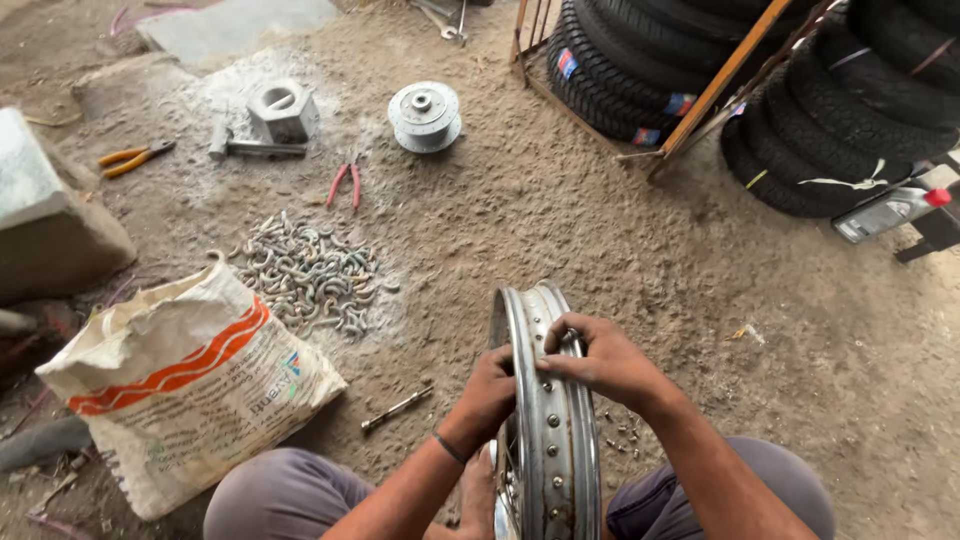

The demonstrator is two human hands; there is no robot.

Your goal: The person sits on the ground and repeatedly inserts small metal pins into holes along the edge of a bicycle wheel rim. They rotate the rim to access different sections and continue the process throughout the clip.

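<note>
Standing upright on edge on the dirt floor [620, 230], between the knees: steel wheel rim [552, 430], chromed, drilled with a row of spoke holes, nipples seated in several. Judged stiff and moderately heavy, not fragile; polished surface likely slippery, edges of the flanges possibly sharp. Best hold judged to be across the top of the arc, one hand on each flange, thumbs clear of the holes.

Gripping now: left hand [487, 400] wrapping the left flange, fingers curled narrow around the metal; right hand [600, 362] lying over the top of the rim, fingers closed on it and reaching into the well. Thin band showing on the left wrist.

Surface: loose, sandy, uneven ground, offering little grip for a round part and likely swallowing small hardware.

Surrounding room, largest first:
- Stacked tyres [800, 80] leaning in an orange metal rack [720, 85], upper right.
- Printed white sack [185, 385] with orange stripes, sitting left of the rim.
- Concrete block [45, 215] at far left.
- Pile of bent, cut spokes [310, 275] lying beyond the sack.
- Hub [425, 115] and a grey metal block [282, 110] resting further out, well apart from the rim.
- Plastic bottle [885, 210] with a red cap, at right.
- Hammer [255, 148], red pliers [345, 182], orange pliers [135, 158].
- Small rod [397, 408] lying near the left knee; loose nipples [620, 432] scattered just right of the rim.
</note>
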